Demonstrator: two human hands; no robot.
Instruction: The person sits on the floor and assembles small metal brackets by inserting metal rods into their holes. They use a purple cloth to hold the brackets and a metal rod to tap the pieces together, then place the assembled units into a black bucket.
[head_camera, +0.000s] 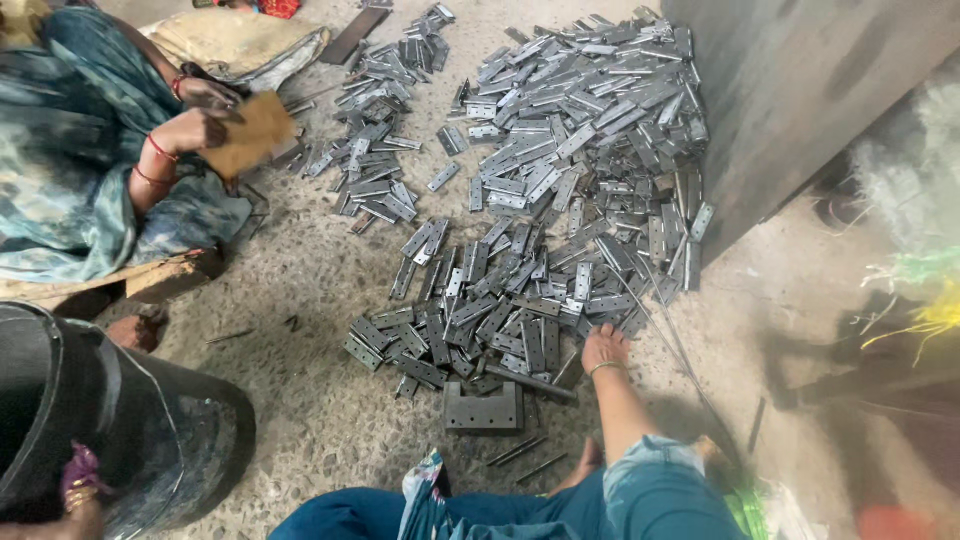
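A big heap of grey metal hinges (560, 180) is spread over the speckled concrete floor. My right hand (605, 346), with a thin bangle at the wrist, reaches forward and rests palm down on the heap's near edge, fingers on the hinges. My left hand (78, 488) shows only partly at the bottom left, on the rim of a black drum (170, 440); its grip is hidden. A dark metal block (483, 408) lies just left of my right arm.
A co-worker in teal patterned cloth sits at the upper left and holds a brown card (255, 130) in both hands. A grey metal wall (800, 90) bounds the heap on the right. Thin rods (520, 452) lie by my knee.
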